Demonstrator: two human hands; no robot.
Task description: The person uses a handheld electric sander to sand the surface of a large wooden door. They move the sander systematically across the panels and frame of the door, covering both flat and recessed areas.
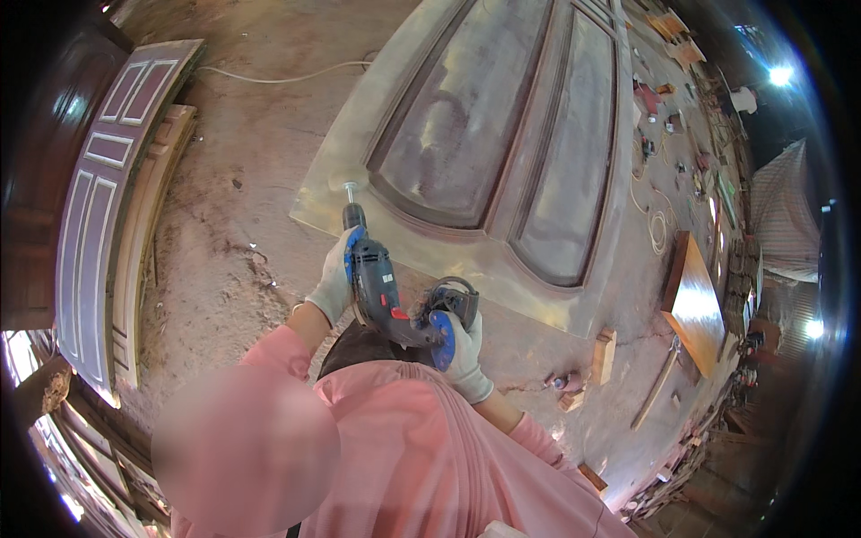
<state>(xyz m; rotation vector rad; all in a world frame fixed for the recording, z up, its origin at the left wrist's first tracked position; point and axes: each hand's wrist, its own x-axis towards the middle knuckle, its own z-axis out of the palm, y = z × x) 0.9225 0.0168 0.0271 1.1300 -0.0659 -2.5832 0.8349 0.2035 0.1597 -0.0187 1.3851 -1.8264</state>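
Left grip (334, 280), gloved, is closed around the forward section of the power tool (377, 280); right grip (465, 359), gloved, is closed around its rear handle. The tool points to 11 o'clock, tip over the border of the panelled door (502, 125) at 1 o'clock.

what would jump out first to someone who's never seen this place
Probably the big panelled door filling the upper middle, its dark surface patched with pale areas. Next, the dark power tool at centre, gripped by the gloved left hand and right hand, its tip at the door's near left corner. Then the pink top along the bottom and the glaring light at upper right.
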